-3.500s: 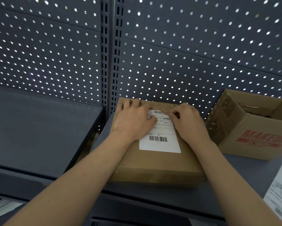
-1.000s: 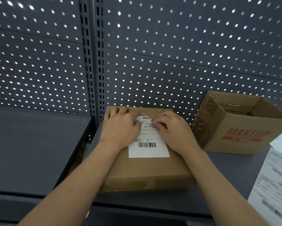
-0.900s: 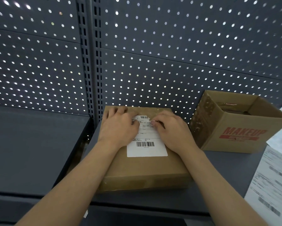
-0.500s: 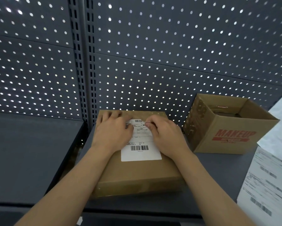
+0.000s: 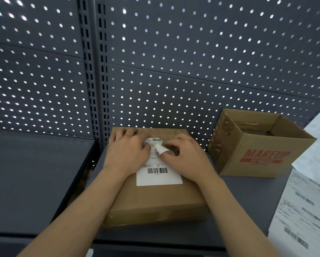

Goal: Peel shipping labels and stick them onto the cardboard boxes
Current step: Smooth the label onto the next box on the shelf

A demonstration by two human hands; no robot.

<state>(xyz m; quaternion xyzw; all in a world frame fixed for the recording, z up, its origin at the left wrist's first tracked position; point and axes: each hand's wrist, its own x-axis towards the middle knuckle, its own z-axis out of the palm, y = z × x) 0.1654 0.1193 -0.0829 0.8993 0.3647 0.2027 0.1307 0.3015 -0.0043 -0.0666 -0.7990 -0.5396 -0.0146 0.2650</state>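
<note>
Head view shows a closed cardboard box on the grey shelf, and a white shipping label lies on its top face. The left hand rests flat on the left side of the label with nearly straight fingers, pressing it down and grasping nothing. The right hand has curled fingers, and its thumb and forefinger pinch a small turned-up corner near the upper middle of the label.

I judge the step in hand is the peeling. I cannot tell whether this flap is the label itself or its backing. The next move probably calls for a slow, low pull with the right hand while the left one keeps the sheet from sliding or wrinkling.

An open box marked MAKEUP stands near on the right, and more printed sheets lie at the right edge.
</note>
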